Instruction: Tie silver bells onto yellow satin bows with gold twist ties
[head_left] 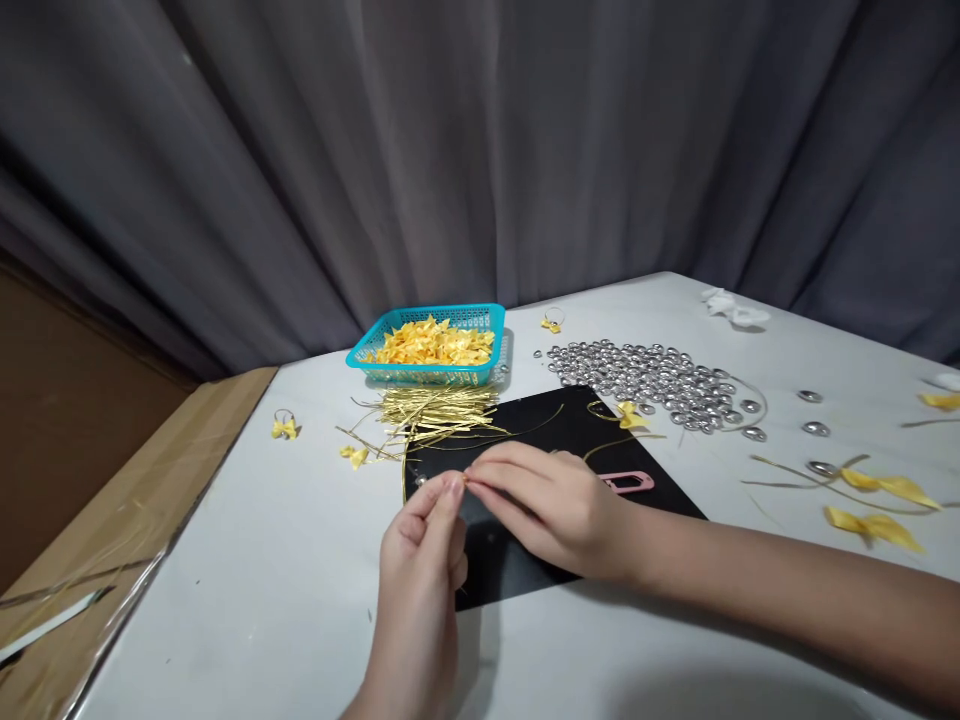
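Observation:
My left hand (426, 545) is closed in a pinch over the left part of a black mat (517, 560). My right hand (551, 500) comes in from the right, its fingertips pinched together against the left fingertips. Whatever they hold between them is too small and too covered to name; only a tiny orange-gold speck shows there. Just behind the left fingers a small shiny spot is visible, and a thin gold strand curves at the mat's left edge. A pink-handled tool (630, 482) lies on the mat, partly hidden by my right hand.
A blue basket (426, 367) of yellow ribbon bows stands at the back. Before it lies a pile of gold twist ties (439, 408). Silver domed pieces (652, 375) are heaped right of centre. Yellow bows (874, 528) lie at right, a ring with a bow (284, 427) at left.

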